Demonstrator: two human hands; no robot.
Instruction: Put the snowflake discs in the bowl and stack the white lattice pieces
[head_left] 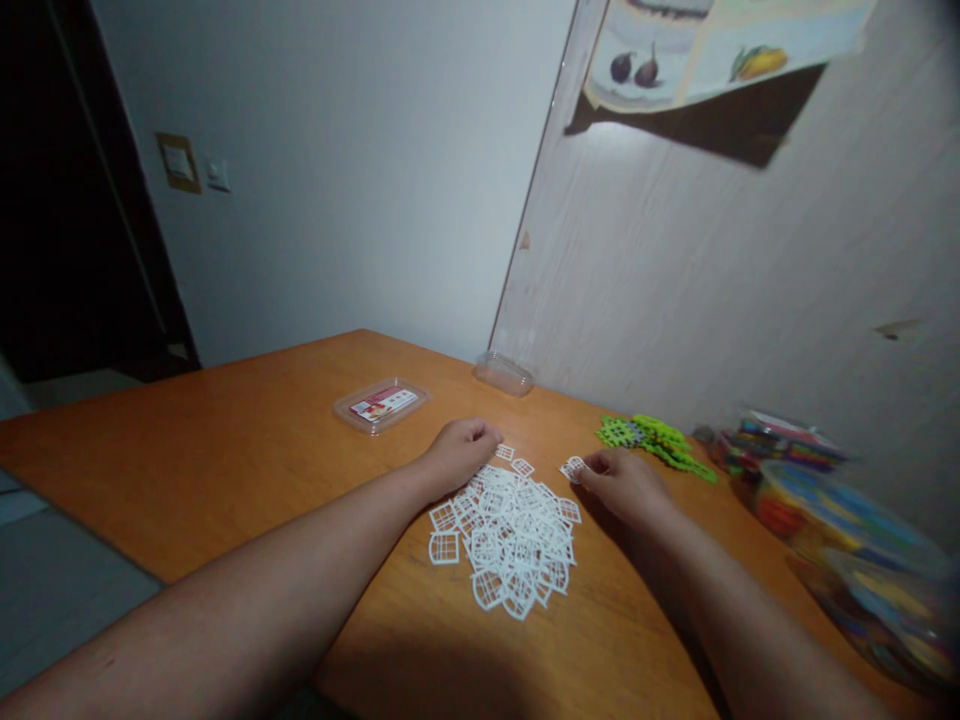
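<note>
At two o'clock from the heap of white lattice pieces [517,540], the right hand [619,480] pinches one white piece [571,468]; at eleven, the left hand [459,452] curls by the heap's edge, its grip impossible to tell. Farther out on the bench [225,430], green pieces [664,440] lie at two, a clear container [504,374] at twelve, a labelled plastic tray [382,404] toward ten.
</note>
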